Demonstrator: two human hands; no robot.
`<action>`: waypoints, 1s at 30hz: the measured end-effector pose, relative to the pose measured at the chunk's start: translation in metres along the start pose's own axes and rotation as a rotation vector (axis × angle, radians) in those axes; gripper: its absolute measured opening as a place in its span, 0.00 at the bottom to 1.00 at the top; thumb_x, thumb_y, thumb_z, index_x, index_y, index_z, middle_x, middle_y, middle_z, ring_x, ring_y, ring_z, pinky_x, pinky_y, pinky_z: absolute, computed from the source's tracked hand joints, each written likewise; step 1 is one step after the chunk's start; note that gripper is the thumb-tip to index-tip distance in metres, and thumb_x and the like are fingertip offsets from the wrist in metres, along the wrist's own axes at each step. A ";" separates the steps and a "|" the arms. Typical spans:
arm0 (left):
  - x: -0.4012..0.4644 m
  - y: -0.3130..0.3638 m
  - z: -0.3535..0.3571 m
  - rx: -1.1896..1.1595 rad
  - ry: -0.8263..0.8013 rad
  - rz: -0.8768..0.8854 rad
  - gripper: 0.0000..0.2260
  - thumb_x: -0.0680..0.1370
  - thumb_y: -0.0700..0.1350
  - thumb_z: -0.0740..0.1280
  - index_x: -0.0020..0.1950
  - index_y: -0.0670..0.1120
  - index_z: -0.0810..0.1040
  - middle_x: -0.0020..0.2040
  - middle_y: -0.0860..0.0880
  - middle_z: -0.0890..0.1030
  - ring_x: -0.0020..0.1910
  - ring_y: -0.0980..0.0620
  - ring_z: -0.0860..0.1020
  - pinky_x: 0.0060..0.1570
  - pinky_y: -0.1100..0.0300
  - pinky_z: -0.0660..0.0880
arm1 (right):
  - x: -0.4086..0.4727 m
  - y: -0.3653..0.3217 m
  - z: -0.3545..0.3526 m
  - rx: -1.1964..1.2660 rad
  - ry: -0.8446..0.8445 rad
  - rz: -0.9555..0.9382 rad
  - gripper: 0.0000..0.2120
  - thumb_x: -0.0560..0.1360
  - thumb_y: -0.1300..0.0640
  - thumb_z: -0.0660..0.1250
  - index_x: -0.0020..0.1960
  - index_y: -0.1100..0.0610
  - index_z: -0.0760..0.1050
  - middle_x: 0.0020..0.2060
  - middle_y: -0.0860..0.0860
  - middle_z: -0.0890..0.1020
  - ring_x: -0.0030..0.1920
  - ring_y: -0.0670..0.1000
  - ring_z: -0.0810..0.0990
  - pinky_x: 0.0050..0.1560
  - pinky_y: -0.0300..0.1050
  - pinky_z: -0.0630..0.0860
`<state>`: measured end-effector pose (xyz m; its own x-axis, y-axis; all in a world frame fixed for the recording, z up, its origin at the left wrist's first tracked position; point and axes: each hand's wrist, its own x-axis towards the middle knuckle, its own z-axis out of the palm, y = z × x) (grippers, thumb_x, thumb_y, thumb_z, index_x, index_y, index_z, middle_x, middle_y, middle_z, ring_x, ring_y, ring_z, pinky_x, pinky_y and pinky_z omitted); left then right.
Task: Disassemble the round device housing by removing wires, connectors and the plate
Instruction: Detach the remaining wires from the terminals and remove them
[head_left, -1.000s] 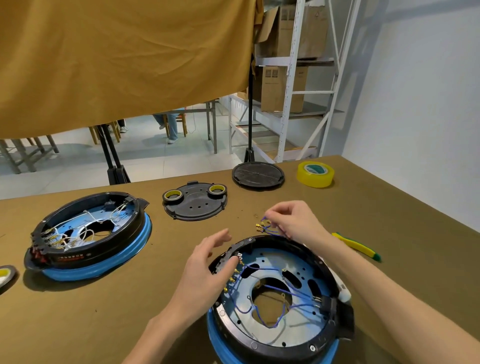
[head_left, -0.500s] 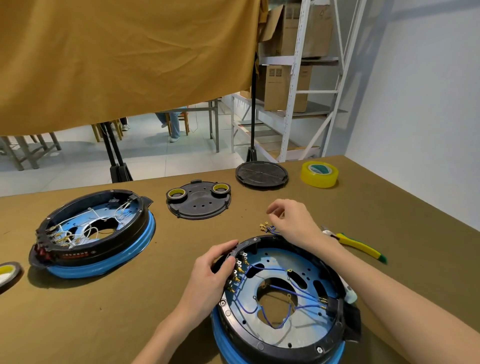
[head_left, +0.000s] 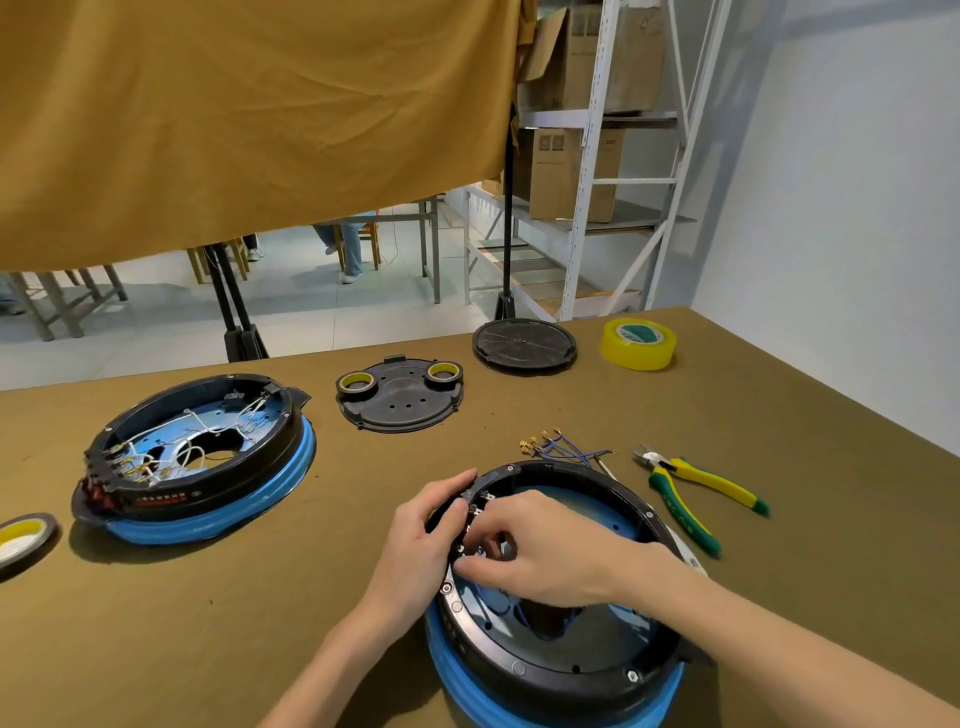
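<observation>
Progress looks partial. Loose blue wires (head_left: 563, 451) with brass terminals lie on the desk (head_left: 208, 623) just beyond the far rim of the round housing (head_left: 566, 670), so some wiring is already out. That housing, black on a blue base, sits at the near edge of the desk, right of centre. More blue wire shows inside it, under the right hand (head_left: 540, 551), and its metal plate (head_left: 602, 644) remains seated in the ring.

The left hand (head_left: 423, 540) grips the housing's left rim, fingers curled over the black edge by the connector block, apparently steadying it. The right hand reaches across the opening, fingertips bunched at the terminals on the inner left wall; they seem to pinch a connector or wire end, though the piece itself is hidden by the fingers.

Wire cutters (head_left: 691, 488) with yellow and green handles lie just right of the housing, untouched. A second housing (head_left: 202, 462), full of white wires, stands towards the left edge. Two black covers (head_left: 400, 400) (head_left: 524, 344) lie towards the far edge, the nearer one carrying two small tape rolls. A yellow tape roll (head_left: 639, 343) sits near the far right corner.

Judging from this, the remaining wires and connectors must come off before the plate can be freed.
</observation>
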<state>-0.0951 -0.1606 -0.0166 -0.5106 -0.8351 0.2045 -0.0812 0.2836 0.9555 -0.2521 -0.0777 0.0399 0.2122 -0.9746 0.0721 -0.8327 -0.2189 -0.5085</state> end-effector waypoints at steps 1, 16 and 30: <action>0.000 0.000 0.000 0.005 -0.003 0.001 0.15 0.85 0.40 0.63 0.70 0.49 0.79 0.63 0.57 0.83 0.64 0.60 0.79 0.63 0.66 0.75 | 0.000 -0.001 -0.001 0.020 -0.010 0.021 0.14 0.77 0.41 0.66 0.48 0.51 0.83 0.38 0.48 0.80 0.39 0.48 0.77 0.43 0.51 0.76; 0.004 0.000 -0.005 0.082 -0.019 -0.011 0.15 0.85 0.42 0.63 0.71 0.52 0.78 0.64 0.60 0.81 0.65 0.64 0.77 0.68 0.58 0.74 | 0.005 -0.006 0.000 -0.133 -0.035 0.080 0.04 0.71 0.47 0.71 0.39 0.46 0.80 0.29 0.44 0.76 0.35 0.45 0.74 0.39 0.46 0.73; 0.001 0.004 -0.003 0.039 -0.036 -0.045 0.14 0.85 0.43 0.63 0.70 0.53 0.78 0.64 0.56 0.82 0.63 0.58 0.80 0.65 0.48 0.78 | 0.007 0.028 -0.012 -0.081 0.161 0.321 0.10 0.78 0.47 0.67 0.53 0.51 0.81 0.42 0.46 0.83 0.44 0.48 0.80 0.48 0.49 0.79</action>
<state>-0.0939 -0.1616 -0.0116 -0.5358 -0.8304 0.1528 -0.1383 0.2648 0.9543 -0.2800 -0.0910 0.0361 -0.1448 -0.9878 0.0573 -0.8829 0.1029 -0.4581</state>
